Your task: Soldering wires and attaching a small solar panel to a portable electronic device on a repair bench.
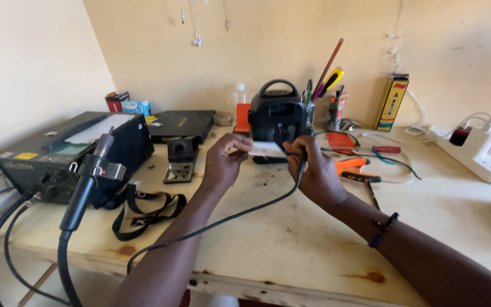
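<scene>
I'm holding both hands up over the middle of the table, just in front of the black portable speaker. My left hand is pinching the left end of a small white card, grip clamped on it. My right hand is closing on the card's right end while also gripping a thin black cable that is trailing down toward the table's near edge. What the card really is, I can't quite tell from here. The hot-air handpiece is resting against the black rework station at far left, and orange-handled pliers are lying just right of my hands.
</scene>
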